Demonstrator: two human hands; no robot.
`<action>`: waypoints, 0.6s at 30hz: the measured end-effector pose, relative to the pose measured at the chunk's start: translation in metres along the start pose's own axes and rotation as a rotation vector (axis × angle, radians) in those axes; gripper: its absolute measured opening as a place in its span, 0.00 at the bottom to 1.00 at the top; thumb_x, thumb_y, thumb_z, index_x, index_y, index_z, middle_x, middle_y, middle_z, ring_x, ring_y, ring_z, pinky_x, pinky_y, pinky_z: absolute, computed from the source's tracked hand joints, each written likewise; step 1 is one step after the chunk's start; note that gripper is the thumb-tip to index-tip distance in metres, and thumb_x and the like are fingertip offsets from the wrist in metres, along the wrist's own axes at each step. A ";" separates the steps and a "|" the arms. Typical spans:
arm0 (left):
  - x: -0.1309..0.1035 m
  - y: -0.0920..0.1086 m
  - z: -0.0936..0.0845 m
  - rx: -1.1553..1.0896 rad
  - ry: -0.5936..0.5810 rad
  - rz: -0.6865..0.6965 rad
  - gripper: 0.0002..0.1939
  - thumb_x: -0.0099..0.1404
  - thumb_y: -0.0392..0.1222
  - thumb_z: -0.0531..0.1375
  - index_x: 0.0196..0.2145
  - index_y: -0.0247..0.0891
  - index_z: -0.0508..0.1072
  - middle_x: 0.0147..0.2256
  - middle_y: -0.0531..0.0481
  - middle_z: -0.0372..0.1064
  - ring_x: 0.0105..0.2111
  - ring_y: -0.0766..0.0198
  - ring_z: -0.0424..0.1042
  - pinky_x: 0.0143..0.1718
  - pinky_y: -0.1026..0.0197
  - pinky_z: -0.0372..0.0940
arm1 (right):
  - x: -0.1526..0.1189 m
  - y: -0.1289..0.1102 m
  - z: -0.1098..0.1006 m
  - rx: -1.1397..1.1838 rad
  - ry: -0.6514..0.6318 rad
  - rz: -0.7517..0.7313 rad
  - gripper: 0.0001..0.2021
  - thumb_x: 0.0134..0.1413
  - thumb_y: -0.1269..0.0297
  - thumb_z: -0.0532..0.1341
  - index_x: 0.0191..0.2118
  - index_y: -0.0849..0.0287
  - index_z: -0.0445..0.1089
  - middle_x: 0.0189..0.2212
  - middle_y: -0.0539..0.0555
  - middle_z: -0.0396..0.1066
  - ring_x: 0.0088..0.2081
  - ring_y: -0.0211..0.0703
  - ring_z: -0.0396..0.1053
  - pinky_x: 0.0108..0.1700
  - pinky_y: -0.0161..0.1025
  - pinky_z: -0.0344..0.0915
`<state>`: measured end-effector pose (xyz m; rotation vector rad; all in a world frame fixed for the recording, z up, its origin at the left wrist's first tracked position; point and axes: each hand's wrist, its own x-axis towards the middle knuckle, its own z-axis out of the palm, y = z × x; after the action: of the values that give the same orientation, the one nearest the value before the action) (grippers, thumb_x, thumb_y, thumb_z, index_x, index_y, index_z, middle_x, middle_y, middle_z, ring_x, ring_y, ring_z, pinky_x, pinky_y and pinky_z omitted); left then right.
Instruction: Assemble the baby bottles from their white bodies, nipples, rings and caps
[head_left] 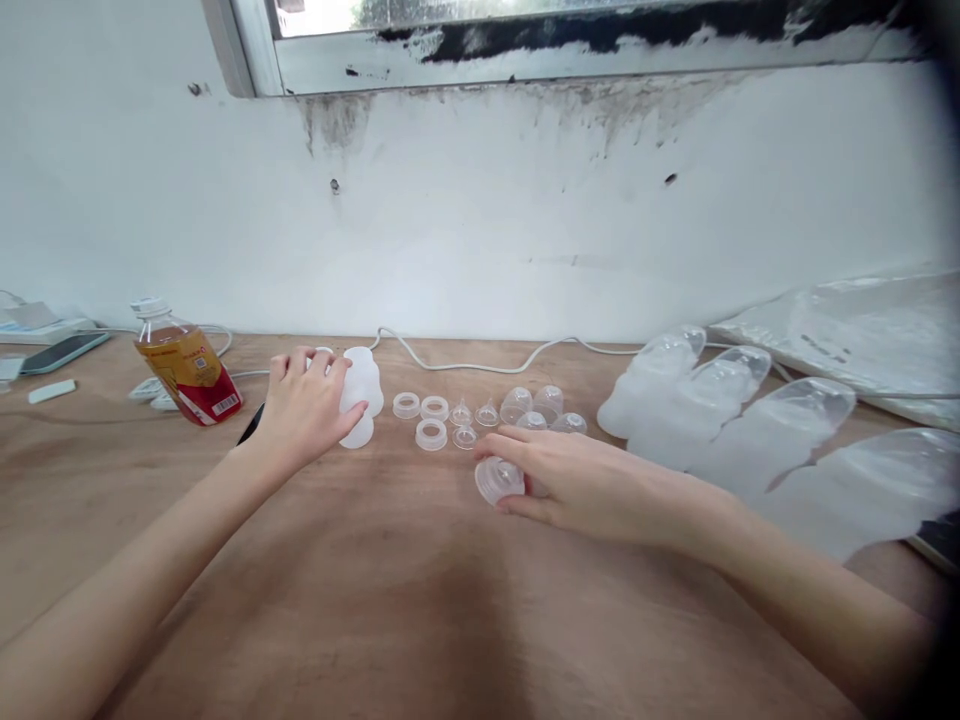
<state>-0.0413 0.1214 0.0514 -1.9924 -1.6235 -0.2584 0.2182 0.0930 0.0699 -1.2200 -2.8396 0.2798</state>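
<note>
My left hand (304,400) rests over a cluster of frosted white plastic pieces (361,385), fingers spread and thumb stretched across them. What lies under the palm is hidden. Between finger and thumb, my right hand (559,475) grips a clear baby bottle nipple in its ring (499,482), low over the table. Its far side is hidden by the fingers. Between the hands lie several white screw rings (431,434), some loose clear nipples (486,412) and a group of clear domed caps (549,402).
Large bags of translucent pieces (750,430) fill the right side of the wooden table (375,600). On the left stand a tilted drink bottle (187,365) and a phone (66,352). A white cable (465,368) runs along the wall.
</note>
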 end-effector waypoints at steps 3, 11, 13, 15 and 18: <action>0.000 -0.001 0.000 0.016 -0.008 0.001 0.24 0.58 0.48 0.52 0.48 0.29 0.63 0.45 0.34 0.64 0.45 0.41 0.59 0.41 0.48 0.52 | 0.004 -0.001 0.009 0.006 -0.082 -0.030 0.12 0.49 0.67 0.56 0.42 0.58 0.61 0.38 0.55 0.67 0.34 0.47 0.68 0.31 0.39 0.62; -0.001 0.006 -0.003 -0.013 0.055 0.036 0.27 0.57 0.45 0.55 0.51 0.30 0.58 0.45 0.35 0.62 0.45 0.44 0.60 0.42 0.48 0.54 | 0.018 -0.003 0.034 -0.036 -0.110 -0.076 0.13 0.53 0.66 0.52 0.45 0.60 0.64 0.40 0.58 0.64 0.32 0.46 0.69 0.30 0.39 0.61; -0.005 0.020 -0.009 -0.135 0.148 0.094 0.22 0.58 0.43 0.54 0.49 0.31 0.60 0.45 0.37 0.62 0.46 0.47 0.60 0.44 0.49 0.53 | 0.020 -0.002 0.038 0.006 -0.080 -0.087 0.12 0.55 0.67 0.50 0.43 0.60 0.66 0.41 0.58 0.62 0.33 0.43 0.68 0.32 0.38 0.61; -0.014 0.040 -0.014 -0.351 0.198 0.206 0.14 0.60 0.40 0.52 0.44 0.34 0.63 0.44 0.42 0.64 0.46 0.53 0.61 0.46 0.52 0.54 | 0.021 -0.001 0.041 0.032 -0.044 -0.100 0.11 0.55 0.68 0.50 0.39 0.61 0.67 0.38 0.58 0.62 0.33 0.41 0.68 0.33 0.37 0.61; -0.031 0.071 -0.013 -0.693 -0.012 0.348 0.16 0.58 0.42 0.55 0.44 0.37 0.62 0.43 0.45 0.65 0.42 0.58 0.64 0.42 0.58 0.59 | 0.023 -0.002 0.046 0.008 -0.015 -0.110 0.07 0.51 0.71 0.54 0.32 0.62 0.69 0.34 0.56 0.63 0.30 0.40 0.66 0.30 0.35 0.59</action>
<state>0.0203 0.0796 0.0267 -2.7423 -1.2507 -0.7526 0.1957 0.1016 0.0243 -1.0595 -2.9023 0.2966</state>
